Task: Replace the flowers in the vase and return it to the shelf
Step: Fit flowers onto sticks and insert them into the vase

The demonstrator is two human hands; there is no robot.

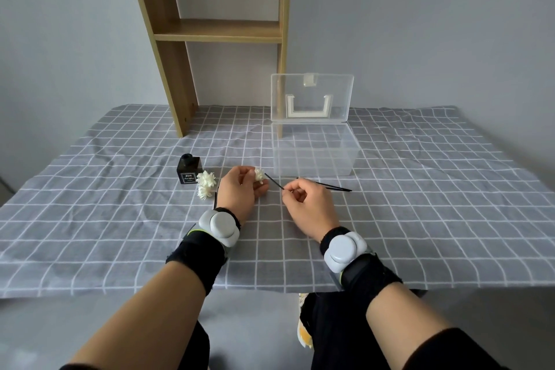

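Grey checked cloth covers the counter (90,219), with the shelf (216,30) at its far edge. The vase (189,170) stands near the middle, nothing in it, two flowers (206,179) lying just beside it. The left hand (240,192) pinches a flower head (259,175); the right hand (309,204) pinches its thin black stem (274,182). Light and frail, I'd say: best held by the stem.
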